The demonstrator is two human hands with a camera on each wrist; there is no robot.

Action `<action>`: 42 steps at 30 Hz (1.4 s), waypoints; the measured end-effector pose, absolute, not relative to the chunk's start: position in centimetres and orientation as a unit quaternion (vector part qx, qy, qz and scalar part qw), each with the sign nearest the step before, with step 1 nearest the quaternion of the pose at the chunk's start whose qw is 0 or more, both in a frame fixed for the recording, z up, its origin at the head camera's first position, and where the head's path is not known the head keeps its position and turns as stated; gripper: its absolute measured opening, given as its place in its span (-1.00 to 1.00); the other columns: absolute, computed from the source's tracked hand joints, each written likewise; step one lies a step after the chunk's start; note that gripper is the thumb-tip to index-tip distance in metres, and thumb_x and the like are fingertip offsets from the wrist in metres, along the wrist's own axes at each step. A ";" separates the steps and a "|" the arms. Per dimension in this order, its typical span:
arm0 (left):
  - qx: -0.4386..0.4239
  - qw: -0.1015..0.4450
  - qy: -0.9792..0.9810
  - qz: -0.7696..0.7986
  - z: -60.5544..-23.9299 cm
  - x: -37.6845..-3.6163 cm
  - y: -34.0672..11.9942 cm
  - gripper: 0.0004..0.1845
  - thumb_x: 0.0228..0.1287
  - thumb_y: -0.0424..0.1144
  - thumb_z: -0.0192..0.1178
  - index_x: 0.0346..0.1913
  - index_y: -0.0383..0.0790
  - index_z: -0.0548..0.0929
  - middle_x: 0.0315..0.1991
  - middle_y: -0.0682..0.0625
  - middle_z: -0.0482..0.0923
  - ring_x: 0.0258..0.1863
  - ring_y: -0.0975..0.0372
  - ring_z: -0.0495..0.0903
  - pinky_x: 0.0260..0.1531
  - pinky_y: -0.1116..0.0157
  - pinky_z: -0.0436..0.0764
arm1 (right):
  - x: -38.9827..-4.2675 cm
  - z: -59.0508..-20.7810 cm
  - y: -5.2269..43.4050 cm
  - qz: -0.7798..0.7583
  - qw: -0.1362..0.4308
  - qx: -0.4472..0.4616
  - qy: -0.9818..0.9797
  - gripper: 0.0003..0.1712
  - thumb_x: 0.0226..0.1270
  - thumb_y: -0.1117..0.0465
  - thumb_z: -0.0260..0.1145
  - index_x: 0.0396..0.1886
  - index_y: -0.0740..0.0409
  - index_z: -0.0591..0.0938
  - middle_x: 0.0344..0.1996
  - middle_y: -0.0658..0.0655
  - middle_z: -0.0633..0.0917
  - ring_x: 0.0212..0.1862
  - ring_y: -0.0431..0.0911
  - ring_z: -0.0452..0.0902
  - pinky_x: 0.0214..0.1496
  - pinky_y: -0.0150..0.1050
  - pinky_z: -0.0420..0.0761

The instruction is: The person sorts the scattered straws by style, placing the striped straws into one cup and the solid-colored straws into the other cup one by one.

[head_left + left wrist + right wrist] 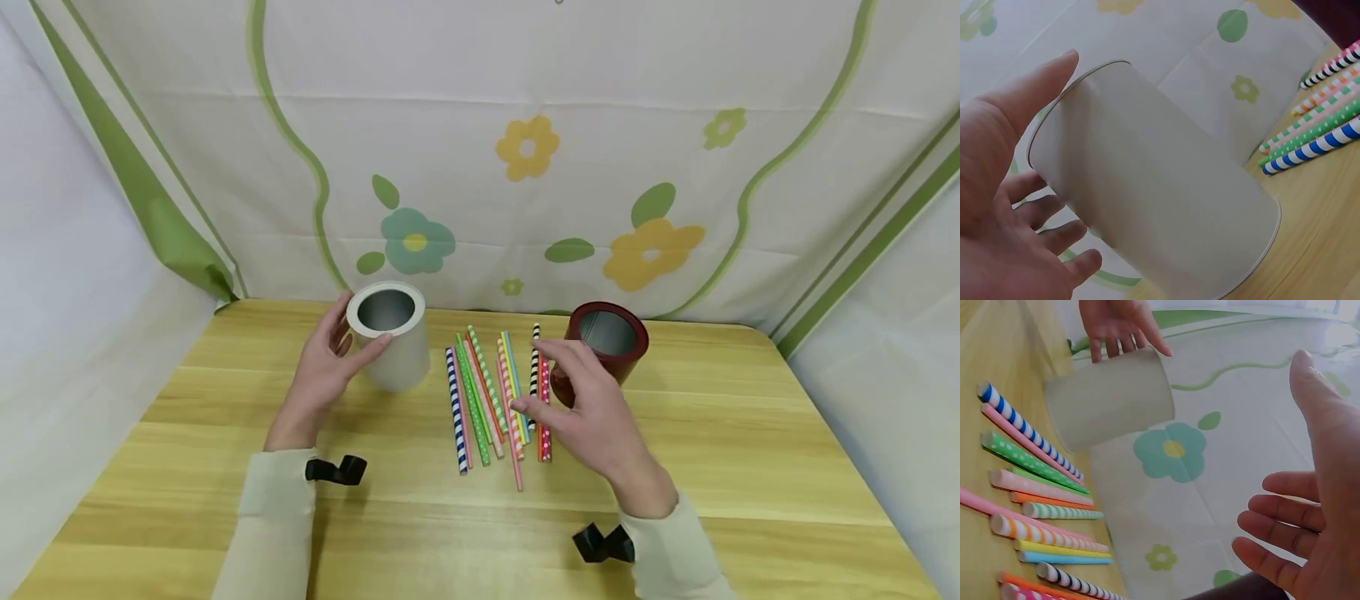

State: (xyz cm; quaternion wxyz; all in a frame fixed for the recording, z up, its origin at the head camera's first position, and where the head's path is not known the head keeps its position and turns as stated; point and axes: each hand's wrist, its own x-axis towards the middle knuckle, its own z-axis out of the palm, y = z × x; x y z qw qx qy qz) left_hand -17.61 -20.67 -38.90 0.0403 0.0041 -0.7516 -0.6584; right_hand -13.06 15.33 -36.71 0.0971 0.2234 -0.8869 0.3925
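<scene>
Cupping the white can (390, 336) at the table's (750, 433) back left, your left hand (324, 372) rests straight fingers and thumb against its unlabelled wall, seemingly without clasping, while your right hand (592, 408) hovers, fingers spread and holding nothing, over the straws (491, 396) beside the red can (606, 342).

no legible text or labels

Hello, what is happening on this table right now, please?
A person sits at a wooden table. The left hand touches the white can near its rim. The right hand hovers open between the red can and a row of patterned paper straws lying between the cans.
</scene>
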 end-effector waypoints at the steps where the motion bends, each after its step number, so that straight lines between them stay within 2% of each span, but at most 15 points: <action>1: 0.006 0.040 -0.739 -0.672 -39.1 -17.6 -20.7 0.05 0.42 -0.23 0.47 0.78 0.06 0.02 0.78 0.06 0.02 0.77 0.10 0.02 0.77 -0.01 0.02 | -13.1 -37.0 15.1 0.400 0.094 0.223 -0.884 -0.21 0.35 -0.06 0.59 0.52 -0.07 0.53 0.39 0.04 0.60 0.40 0.03 0.55 0.42 0.21 0.64; 5: 0.012 0.039 -0.715 -0.698 -39.6 -17.7 -20.7 -0.03 0.44 -0.32 0.43 0.76 0.01 0.12 0.75 -0.01 0.14 0.74 0.10 0.11 0.75 0.00 0.11 | -13.1 -38.2 13.9 0.428 0.074 0.225 -0.872 -0.33 0.42 -0.04 0.54 0.47 -0.05 0.59 0.30 0.01 0.66 0.35 0.05 0.60 0.34 0.20 0.70; 9: 0.017 0.030 -0.713 -0.701 -39.8 -17.6 -20.8 -0.07 0.42 -0.32 0.45 0.73 -0.02 0.20 0.70 -0.05 0.25 0.70 0.09 0.22 0.72 0.00 0.19 | -13.1 -39.6 12.4 0.447 0.054 0.215 -0.867 -0.42 0.45 -0.04 0.52 0.39 -0.02 0.65 0.19 -0.02 0.72 0.23 0.05 0.67 0.20 0.12 0.76; 14: 0.015 0.021 -0.710 -0.704 -39.5 -17.7 -20.6 -0.08 0.40 -0.31 0.47 0.71 -0.02 0.23 0.68 -0.05 0.29 0.66 0.06 0.27 0.69 0.02 0.29 | -13.5 -40.9 10.0 0.452 0.014 0.180 -0.873 -0.46 0.42 -0.12 0.53 0.27 0.01 0.73 0.05 0.04 0.76 -0.07 0.02 0.67 -0.07 -0.19 0.73; 17: 0.016 0.011 -0.717 -0.697 -39.0 -17.7 -20.7 -0.08 0.40 -0.31 0.46 0.71 -0.01 0.22 0.67 -0.06 0.28 0.65 0.04 0.29 0.62 0.12 0.41 | -14.0 -41.4 8.6 0.446 0.001 0.161 -0.880 -0.50 0.42 -0.11 0.53 0.17 0.08 0.77 -0.08 0.07 0.76 -0.16 -0.05 0.62 -0.18 -0.31 0.66; 23: 0.006 -0.022 -0.740 -0.672 -37.7 -17.3 -21.2 -0.10 0.41 -0.22 0.47 0.68 -0.01 0.19 0.66 -0.04 0.23 0.66 0.00 0.29 0.40 0.31 0.57 | -14.7 -42.0 6.3 0.423 -0.041 0.115 -0.898 -0.73 0.39 -0.03 0.57 -0.15 0.04 0.77 -0.39 -0.03 0.69 -0.35 -0.15 0.55 -0.37 -0.33 0.58; 27: 0.000 -0.025 -0.744 -0.668 -37.4 -17.0 -21.3 -0.13 0.42 -0.22 0.47 0.63 -0.08 0.20 0.62 -0.05 0.23 0.64 -0.03 0.32 0.28 0.41 0.59 | -14.6 -42.3 5.5 0.403 -0.073 0.088 -0.908 -0.75 0.38 -0.01 0.57 -0.30 0.00 0.70 -0.50 -0.03 0.65 -0.52 -0.18 0.52 -0.52 -0.30 0.53; 33: -0.009 -0.026 -0.743 -0.669 -37.4 -17.0 -20.7 -0.17 0.42 -0.24 0.45 0.59 -0.13 0.20 0.58 -0.07 0.23 0.62 -0.04 0.34 0.18 0.51 0.62 | -14.4 -42.6 5.4 0.370 -0.052 0.060 -0.926 -0.74 0.35 0.06 0.60 -0.37 0.00 0.66 -0.55 -0.04 0.64 -0.56 -0.18 0.50 -0.53 -0.29 0.50; 42: -0.010 -0.029 -0.755 -0.655 -37.4 -16.8 -20.7 -0.14 0.44 -0.17 0.44 0.61 -0.15 0.16 0.58 -0.08 0.20 0.64 -0.01 0.31 0.31 0.35 0.55 | -14.2 -43.0 4.7 0.321 -0.021 0.065 -0.945 -0.73 0.32 0.07 0.58 -0.42 0.02 0.63 -0.53 -0.03 0.63 -0.58 -0.20 0.50 -0.60 -0.30 0.50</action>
